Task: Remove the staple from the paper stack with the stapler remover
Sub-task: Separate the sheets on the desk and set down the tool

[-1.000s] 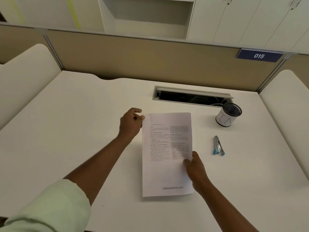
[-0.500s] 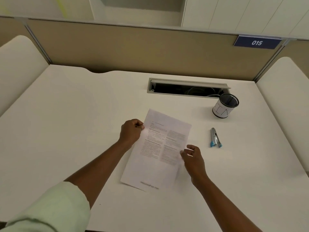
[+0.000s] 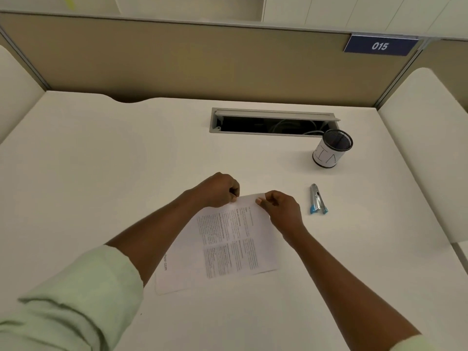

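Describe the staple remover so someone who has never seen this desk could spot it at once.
Start at the open cable slot at the back of the white desk, then the mesh cup at its right end. Nearer than the cup, right of the right hand, lies the staple remover: slim, silver, blue-tipped.

a pale cream desk (image 3: 106, 178) fills the view, with an open cable tray (image 3: 273, 121) cut into its far side. behind it runs a tan partition (image 3: 192, 62) bearing a blue plate marked 015 (image 3: 379, 46). white cabinets (image 3: 329, 11) stand beyond. light is soft and even.
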Demonstrator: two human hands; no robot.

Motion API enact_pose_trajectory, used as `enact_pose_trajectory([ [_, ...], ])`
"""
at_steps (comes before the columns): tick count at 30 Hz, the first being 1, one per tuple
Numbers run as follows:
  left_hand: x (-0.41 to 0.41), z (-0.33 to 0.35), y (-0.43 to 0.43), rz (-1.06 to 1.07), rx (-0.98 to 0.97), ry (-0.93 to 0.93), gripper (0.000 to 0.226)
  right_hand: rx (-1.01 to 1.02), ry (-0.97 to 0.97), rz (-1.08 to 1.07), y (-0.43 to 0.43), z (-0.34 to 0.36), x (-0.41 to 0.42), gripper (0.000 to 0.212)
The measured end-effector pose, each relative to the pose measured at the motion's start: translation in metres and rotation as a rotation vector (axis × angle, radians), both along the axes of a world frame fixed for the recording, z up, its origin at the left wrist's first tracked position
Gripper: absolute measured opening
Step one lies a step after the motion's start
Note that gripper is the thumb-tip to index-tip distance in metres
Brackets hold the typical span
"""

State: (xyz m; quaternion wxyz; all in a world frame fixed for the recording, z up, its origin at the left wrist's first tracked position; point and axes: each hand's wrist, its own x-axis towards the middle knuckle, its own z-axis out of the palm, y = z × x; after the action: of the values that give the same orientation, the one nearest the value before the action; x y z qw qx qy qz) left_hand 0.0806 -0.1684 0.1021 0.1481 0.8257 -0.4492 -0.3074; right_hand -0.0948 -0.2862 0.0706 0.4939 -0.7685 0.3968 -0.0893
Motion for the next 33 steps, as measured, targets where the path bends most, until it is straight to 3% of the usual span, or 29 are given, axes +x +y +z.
enact_pose_trajectory([
  [8, -0.002, -0.022, -0.007, 0.140, -0.027, 0.121, 0.005, 0.238, -0.028, -0.173, -0.007, -0.022, -0.009, 0.018],
  [12, -0.003, -0.032, -0.010, 0.158, -0.017, 0.134, 0.005, -0.053, 0.079, -0.049, -0.014, -0.024, -0.010, 0.021],
  [16, -0.001, -0.038, -0.012, 0.159, -0.020, 0.133, 0.005, -0.550, 0.187, -0.189, -0.037, -0.022, -0.027, 0.049],
  [19, 0.001, -0.041, -0.013, 0.156, -0.014, 0.132, 0.004, -0.582, 0.468, -0.273, -0.059, -0.025, -0.042, 0.076],
  [22, 0.002, -0.043, -0.014, 0.156, -0.013, 0.143, 0.004, -0.529, 0.603, -0.267, -0.070, -0.031, -0.052, 0.073],
  [29, 0.005, -0.044, -0.017, 0.146, 0.002, 0.149, 0.006, -0.424, 0.469, -0.307, -0.094, -0.037, -0.057, 0.042],
  [33, 0.007, -0.045, -0.016, 0.150, 0.003, 0.160, 0.003, -0.393, 0.126, -0.282, -0.100, -0.036, -0.066, 0.033],
])
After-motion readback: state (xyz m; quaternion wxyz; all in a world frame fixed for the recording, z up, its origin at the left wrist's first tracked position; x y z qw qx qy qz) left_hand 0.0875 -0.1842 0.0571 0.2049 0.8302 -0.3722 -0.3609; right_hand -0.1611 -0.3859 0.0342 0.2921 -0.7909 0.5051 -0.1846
